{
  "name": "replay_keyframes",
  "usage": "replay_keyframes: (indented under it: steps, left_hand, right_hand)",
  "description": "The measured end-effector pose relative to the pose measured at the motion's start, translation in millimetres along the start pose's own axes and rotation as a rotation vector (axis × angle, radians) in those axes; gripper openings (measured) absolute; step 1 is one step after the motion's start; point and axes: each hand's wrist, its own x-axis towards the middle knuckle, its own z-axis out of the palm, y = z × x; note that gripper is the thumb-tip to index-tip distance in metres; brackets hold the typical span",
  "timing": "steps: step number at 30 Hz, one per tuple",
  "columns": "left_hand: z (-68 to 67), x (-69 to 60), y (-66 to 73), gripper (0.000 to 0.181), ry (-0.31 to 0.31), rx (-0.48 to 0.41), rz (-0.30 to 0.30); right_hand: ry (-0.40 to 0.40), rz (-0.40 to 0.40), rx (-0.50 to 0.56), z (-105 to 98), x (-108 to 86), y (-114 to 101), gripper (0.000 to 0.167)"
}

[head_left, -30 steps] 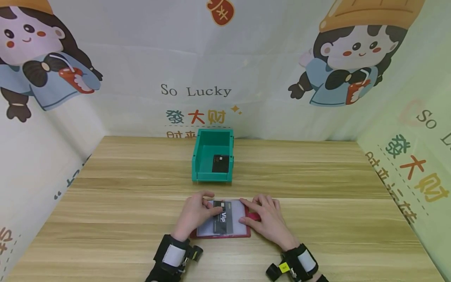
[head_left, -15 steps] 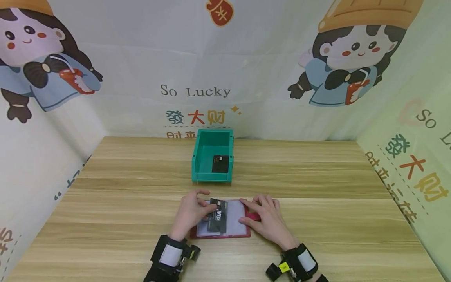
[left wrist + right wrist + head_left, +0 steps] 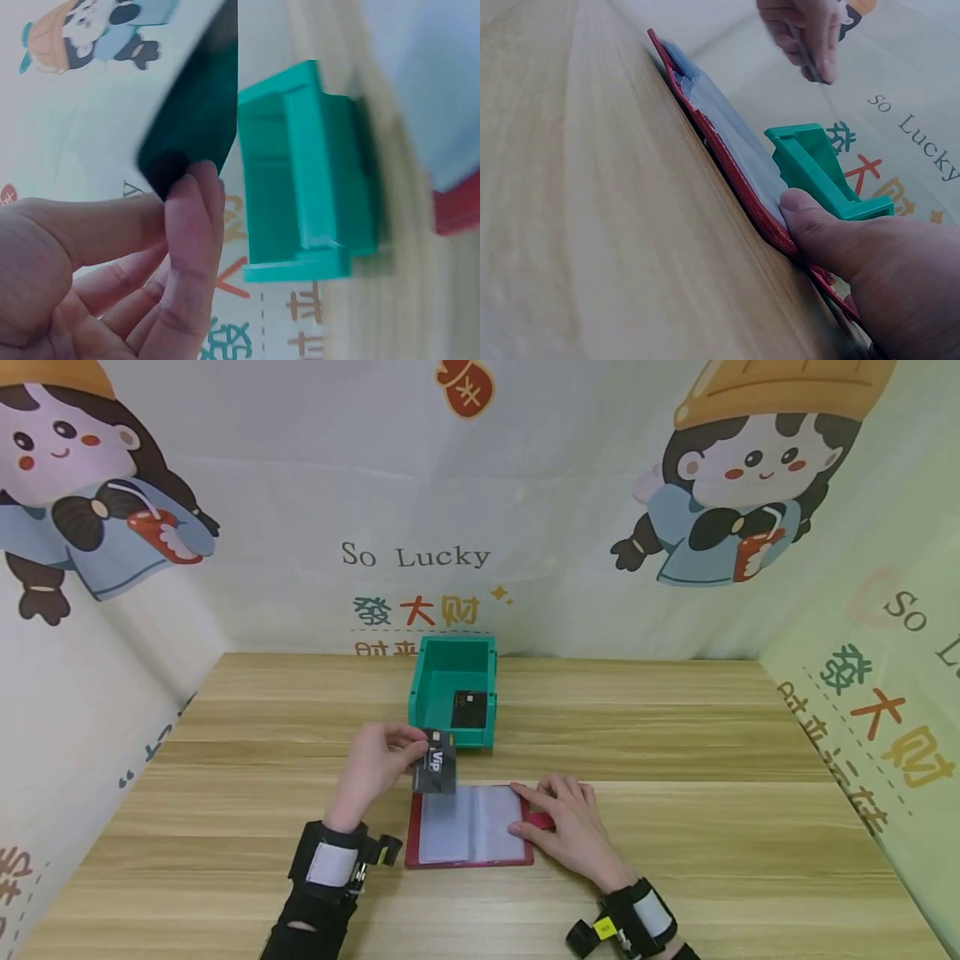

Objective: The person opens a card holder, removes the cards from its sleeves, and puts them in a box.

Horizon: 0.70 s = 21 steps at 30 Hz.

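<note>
My left hand (image 3: 378,766) pinches a dark VIP card (image 3: 436,763) between thumb and fingers, raised off the table. In the left wrist view the card (image 3: 199,105) stands up from the fingertips. It hangs over the top left edge of a red card holder (image 3: 412,835), which lies spread with clear sleeves showing. My right hand (image 3: 573,827) rests at the holder's right edge, thumb and index finger apart and pressing on the sleeve page. Behind the card, a green bin (image 3: 415,693) holds another black card (image 3: 470,709).
The wooden table (image 3: 675,735) extends to both sides. Printed cloth (image 3: 562,510) rises behind it and along the sides. The green bin's near wall stands just behind the left hand and the card holder.
My left hand has lifted the VIP card off the holder's sleeves and carried it up and left, nearer the bin. The right hand has stayed in place.
</note>
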Motion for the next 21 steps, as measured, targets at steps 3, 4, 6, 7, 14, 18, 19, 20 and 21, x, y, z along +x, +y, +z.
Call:
replay_keyframes:
  steps: [3,4,6,7,14,18,19,20,21]
  left_hand:
    - [-1.2,13.7,5.2,0.014,0.008,0.039,0.048]
    - [-0.1,18.4,6.6,0.016,0.009,0.054,0.059]
    - [3.9,27.7,8.7,0.019,0.017,0.070,0.075]
    - [6.5,32.2,9.9,0.021,0.021,0.068,0.078]
    - [26.9,64.3,19.7,0.028,0.095,0.005,0.050]
    - [39.2,79.4,20.2,0.031,0.179,0.026,0.059]
    - [42.4,82.4,19.7,0.033,0.199,0.039,0.064]
    - [45.6,84.8,19.4,0.034,0.213,0.046,0.065]
    - [48.6,87.2,19.0,0.035,0.224,0.061,0.068]
  right_hand:
    - [0.002,-0.001,0.004,-1,-0.2,1,0.051]
    - [0.002,-0.001,0.005,-1,-0.2,1,0.051]
    - [-0.003,0.003,0.008,-1,-0.3,1,0.051]
    - [-0.008,0.006,0.011,0,-0.1,1,0.051]
    - [-0.017,0.021,0.026,-1,-0.1,0,0.052]
    - [-0.012,0.009,0.030,-2,0.1,0,0.052]
    - [-0.015,0.012,0.031,-3,0.2,0,0.052]
    - [-0.018,0.015,0.029,-3,0.4,0,0.052]
    - [-0.023,0.021,0.030,-3,0.6,0,0.052]
